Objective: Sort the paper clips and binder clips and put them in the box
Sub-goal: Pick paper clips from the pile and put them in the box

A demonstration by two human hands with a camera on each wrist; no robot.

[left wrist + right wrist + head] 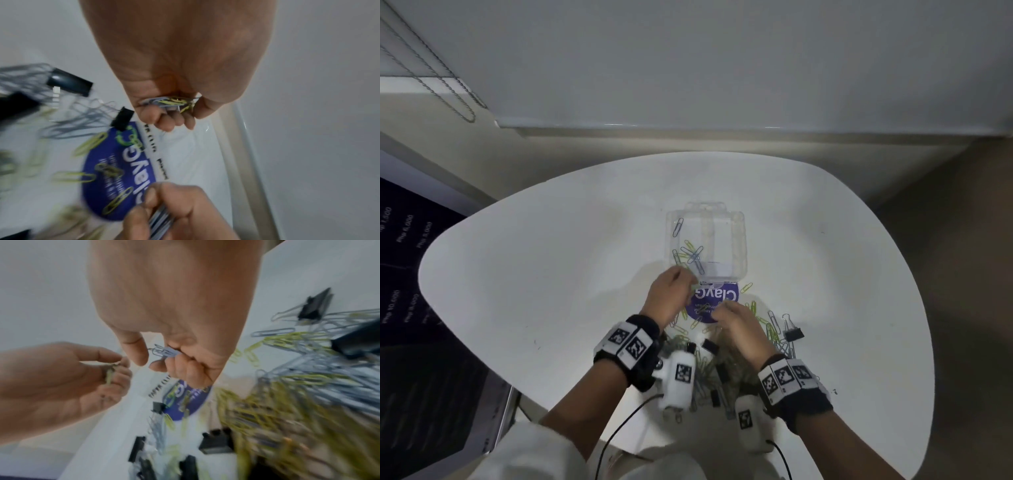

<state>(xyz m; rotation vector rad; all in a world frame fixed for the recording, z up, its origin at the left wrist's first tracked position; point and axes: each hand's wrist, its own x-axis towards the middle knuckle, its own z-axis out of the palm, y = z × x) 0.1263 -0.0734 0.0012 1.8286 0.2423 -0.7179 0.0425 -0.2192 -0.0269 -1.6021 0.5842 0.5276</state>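
wrist-worn cameras [678, 378] with printed marker tags sit lowest in the head view, and they cover part of the loose pile [709, 363] of grey and yellow-green paper clips mixed with black binder clips on the white table [551, 274]. one binder clip [792, 332] lies apart at the pile's right edge, wire handles pointing away from the person.

right hand [739, 325]: fingers curled, thumb and forefinger pinching a small stack of blue-grey paper clips [164, 352]; the clips' long axis runs across the fingers, loop ends sticking out toward the thumb.

left hand [671, 298]: fingers curled into the palm round a bunch of yellow and grey paper clips [170, 102], lying crosswise under the fingertips. it hovers just at the near left corner of the box.

purple label [715, 301] lies between the hands, a few yellow clips on it.

clear plastic box [739, 240] sits beyond, open, with several blue and green clips [690, 255] in its left part, pointing different ways.
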